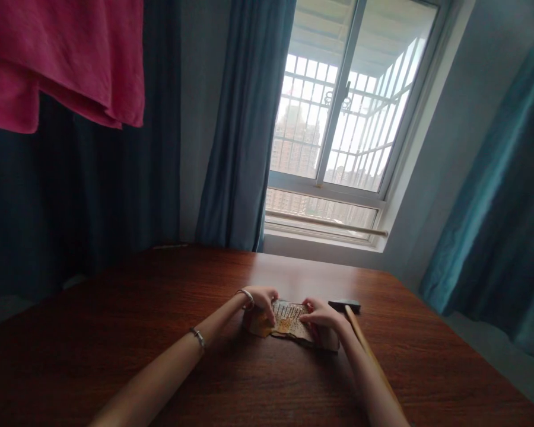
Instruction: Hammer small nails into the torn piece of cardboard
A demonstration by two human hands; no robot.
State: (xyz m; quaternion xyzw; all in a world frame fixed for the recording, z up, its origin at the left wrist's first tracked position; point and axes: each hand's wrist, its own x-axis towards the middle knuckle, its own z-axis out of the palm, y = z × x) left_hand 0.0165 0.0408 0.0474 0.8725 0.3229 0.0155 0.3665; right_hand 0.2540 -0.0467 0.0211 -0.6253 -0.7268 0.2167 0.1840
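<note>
A small flat wooden piece (288,320) with a row of thin metal strips and orange marks lies on the brown wooden table (115,332). My left hand (261,299) curls over its left end, fingers closed on the edge. My right hand (323,317) grips its right end, fingers bent around it. Both wrists rest low above the tabletop. My left forearm wears a bangle (246,296) and a second bracelet (198,337).
A hammer with a dark head (345,306) and a wooden handle (369,350) lies just right of my right hand. Beyond the table is a barred window (338,124) with blue curtains (240,130). A pink cloth (66,59) hangs at the upper left.
</note>
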